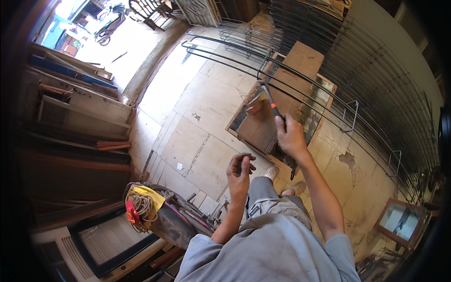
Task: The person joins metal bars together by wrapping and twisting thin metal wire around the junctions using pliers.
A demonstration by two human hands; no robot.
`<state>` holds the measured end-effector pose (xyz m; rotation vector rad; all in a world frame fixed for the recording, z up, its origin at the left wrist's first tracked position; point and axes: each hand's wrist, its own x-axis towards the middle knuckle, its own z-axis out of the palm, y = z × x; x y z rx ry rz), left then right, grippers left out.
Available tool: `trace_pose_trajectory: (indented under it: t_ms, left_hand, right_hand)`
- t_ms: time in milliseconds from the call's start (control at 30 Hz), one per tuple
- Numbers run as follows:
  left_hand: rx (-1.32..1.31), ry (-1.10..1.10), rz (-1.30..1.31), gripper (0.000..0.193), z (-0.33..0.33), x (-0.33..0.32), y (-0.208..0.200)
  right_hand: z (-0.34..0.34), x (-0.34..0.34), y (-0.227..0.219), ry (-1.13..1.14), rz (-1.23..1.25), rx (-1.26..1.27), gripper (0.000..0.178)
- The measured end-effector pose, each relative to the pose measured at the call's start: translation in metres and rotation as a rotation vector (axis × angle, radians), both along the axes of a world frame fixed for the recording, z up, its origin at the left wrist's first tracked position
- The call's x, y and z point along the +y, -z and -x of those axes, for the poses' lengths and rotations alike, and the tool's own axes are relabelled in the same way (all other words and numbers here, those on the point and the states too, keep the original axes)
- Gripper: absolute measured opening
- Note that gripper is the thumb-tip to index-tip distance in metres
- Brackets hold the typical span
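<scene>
My right hand [292, 135] is wrapped round the dark grip of a hand tool [269, 97] with a grey metal shaft and an orange band. The tool's tip touches or is very near a bent wire stirrup [260, 74] on a long steel rebar frame [300, 75]. I cannot make out the exact kind of tool. The frame's rods cross a low wooden bench [287, 80], and another stirrup [350, 116] hangs farther right. Before my body, left of the bench's near edge, my left hand [238, 168] is raised with curled fingers; anything in them is hidden.
Stacked steel frames [366, 61] line the right wall. A yellow-and-red bundle with rope [143, 204] rests on a bicycle [188, 209] at the lower left. Wooden boards [84, 108] lean along the left side. A small framed mirror [400, 222] is at lower right, above cracked floor tiles [197, 141].
</scene>
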<state>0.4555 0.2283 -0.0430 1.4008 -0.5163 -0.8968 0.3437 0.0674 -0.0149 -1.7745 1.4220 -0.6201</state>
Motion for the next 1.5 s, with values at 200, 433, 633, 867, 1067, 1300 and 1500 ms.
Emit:
trace_pose_trajectory:
  t_ms: [200,433,633,867,1067,1300,1500]
  left_hand:
    - [-0.002,0.029,0.065,0.022,0.007,-0.019,-0.006]
    - [0.144,-0.221,0.066,0.024,-0.028,-0.051,0.001]
    - [0.249,-0.376,0.105,0.024,-0.034,-0.056,0.01]
    - [0.202,-0.549,0.035,0.025,-0.039,-0.055,0.017]
    - [-0.327,-0.438,0.03,0.029,-0.176,-0.134,-0.004]
    - [-0.439,-0.106,0.083,0.045,-0.378,-0.268,-0.006]
    - [-0.341,0.195,-0.168,0.051,-0.427,-0.36,0.017]
  right_hand:
    - [0.037,0.008,-0.013,-0.033,-0.246,-0.246,0.033]
    - [0.145,0.074,-0.035,-0.156,-0.207,-0.136,0.03]
    - [0.178,0.112,0.02,0.074,-0.01,0.042,0.027]
    - [0.124,0.052,0.016,-0.148,0.329,0.045,0.025]
    - [0.056,0.005,0.027,-0.263,0.518,0.237,0.029]
    - [0.007,0.002,0.029,-0.076,0.453,0.274,0.035]
    - [-0.034,0.014,0.008,0.105,0.434,0.538,0.031]
